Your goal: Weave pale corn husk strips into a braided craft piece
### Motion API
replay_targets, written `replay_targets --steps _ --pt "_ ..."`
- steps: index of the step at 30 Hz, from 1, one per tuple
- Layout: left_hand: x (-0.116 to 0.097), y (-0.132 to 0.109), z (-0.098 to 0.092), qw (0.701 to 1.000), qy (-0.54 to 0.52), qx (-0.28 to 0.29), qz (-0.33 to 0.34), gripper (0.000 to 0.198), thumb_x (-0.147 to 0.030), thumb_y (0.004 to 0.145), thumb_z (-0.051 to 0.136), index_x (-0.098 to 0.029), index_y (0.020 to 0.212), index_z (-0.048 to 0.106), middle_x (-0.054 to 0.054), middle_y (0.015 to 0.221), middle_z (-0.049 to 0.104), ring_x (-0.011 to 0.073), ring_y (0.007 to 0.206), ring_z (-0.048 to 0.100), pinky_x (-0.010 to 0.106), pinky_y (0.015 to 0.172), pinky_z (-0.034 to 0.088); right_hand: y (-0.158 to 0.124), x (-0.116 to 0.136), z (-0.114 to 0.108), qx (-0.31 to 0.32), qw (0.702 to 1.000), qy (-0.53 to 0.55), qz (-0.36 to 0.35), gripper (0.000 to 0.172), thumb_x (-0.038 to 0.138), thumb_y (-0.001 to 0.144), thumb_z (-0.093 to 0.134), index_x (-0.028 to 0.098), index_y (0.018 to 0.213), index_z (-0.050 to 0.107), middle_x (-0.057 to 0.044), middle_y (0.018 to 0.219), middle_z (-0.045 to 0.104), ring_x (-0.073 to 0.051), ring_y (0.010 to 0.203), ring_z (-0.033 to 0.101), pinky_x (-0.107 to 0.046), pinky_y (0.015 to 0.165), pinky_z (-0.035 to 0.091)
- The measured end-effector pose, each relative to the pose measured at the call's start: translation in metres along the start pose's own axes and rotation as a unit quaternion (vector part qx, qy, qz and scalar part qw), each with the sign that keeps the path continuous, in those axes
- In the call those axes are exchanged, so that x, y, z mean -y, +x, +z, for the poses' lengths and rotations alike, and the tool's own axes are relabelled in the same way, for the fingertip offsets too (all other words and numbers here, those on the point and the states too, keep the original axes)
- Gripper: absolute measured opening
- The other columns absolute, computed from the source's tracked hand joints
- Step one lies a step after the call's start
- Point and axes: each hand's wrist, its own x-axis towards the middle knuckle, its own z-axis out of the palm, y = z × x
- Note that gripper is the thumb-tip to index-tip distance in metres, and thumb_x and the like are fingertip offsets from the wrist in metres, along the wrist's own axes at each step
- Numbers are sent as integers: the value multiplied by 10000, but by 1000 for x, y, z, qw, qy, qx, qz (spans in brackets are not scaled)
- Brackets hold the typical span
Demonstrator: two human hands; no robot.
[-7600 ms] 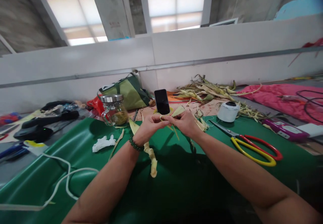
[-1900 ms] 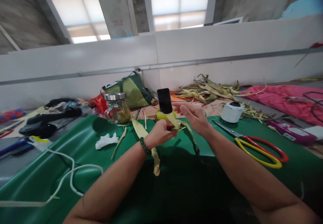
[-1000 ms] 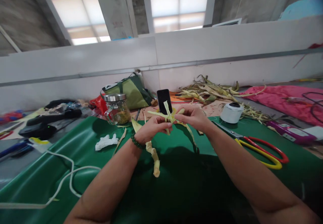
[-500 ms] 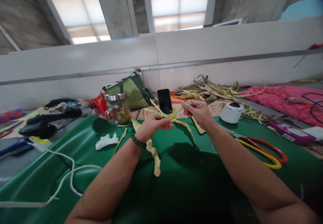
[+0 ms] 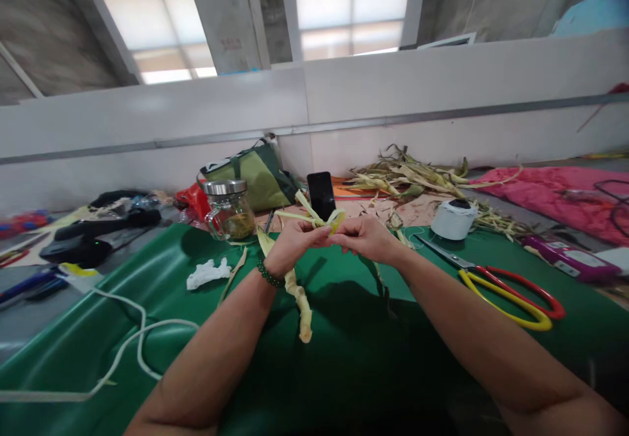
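Both hands meet above the green mat (image 5: pixel 344 357), pinching pale yellow-green husk strips (image 5: pixel 319 216). My left hand (image 5: pixel 289 246), with a green bead bracelet at the wrist, is closed on the strips; loose ends fan up and leftward from its fingers. A braided tail of husk (image 5: pixel 301 305) hangs down from the left hand to the mat. My right hand (image 5: pixel 366 239) is closed on the same bundle, fingertips touching those of the left. A dark narrow strip trails below the right wrist.
Red-and-yellow scissors (image 5: pixel 506 288) lie right of my right arm, past them a white roll of thread (image 5: pixel 452 218). A black phone (image 5: pixel 320 195) stands behind the hands, near a lidded glass jar (image 5: pixel 228 210), a green bag (image 5: pixel 255 174) and a heap of husks (image 5: pixel 413 177). A white cord (image 5: pixel 132 351) loops at left.
My right hand, which had drawn a strip up and to the right, has come back down to meet the left hand. The left hand has stayed in place.
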Motion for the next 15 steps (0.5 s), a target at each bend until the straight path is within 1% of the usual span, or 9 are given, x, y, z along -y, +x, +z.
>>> replay_targets --steps 2,4,8,11,13,15 --pt "1 1 0 1000 10 -17 14 397 -491 518 792 -117 595 686 47 599 696 138 584 623 264 646 521 -2 2 0 5 1000 -17 -2 274 330 774 573 138 580 589 14 496 554 -60 418 450 -181 407 322" --pt "0 2 -1 1000 6 -22 11 395 -491 505 800 -121 570 680 42 585 693 138 573 620 263 637 525 -4 4 2 8 1000 -19 -9 290 300 780 552 144 536 547 19 478 531 -59 420 432 -185 415 309" --pt "-1 2 -2 999 -34 -36 7 357 -440 498 820 -119 551 673 39 566 686 124 544 612 247 612 523 -5 7 5 -6 999 -25 -34 294 268 777 540 148 509 521 25 469 518 -56 425 409 -192 434 298" --pt "1 4 -4 996 -81 -41 4 351 -413 502 827 -104 572 676 46 571 685 114 532 610 226 581 510 -6 8 6 -15 998 -32 -42 297 263 779 535 149 506 510 27 466 516 -54 423 406 -192 438 299" --pt "2 6 -6 992 -111 -52 5 355 -401 499 833 -98 608 684 50 599 694 118 544 620 224 576 507 -6 8 5 -6 998 -36 -45 295 264 779 538 149 509 508 28 462 512 -54 423 412 -188 438 302" --pt "4 9 -9 988 -133 -71 15 357 -379 496 839 -97 659 693 51 637 704 129 569 636 232 585 514 -7 8 2 24 998 -35 -48 292 279 784 543 147 524 515 27 469 518 -55 425 424 -184 433 306"
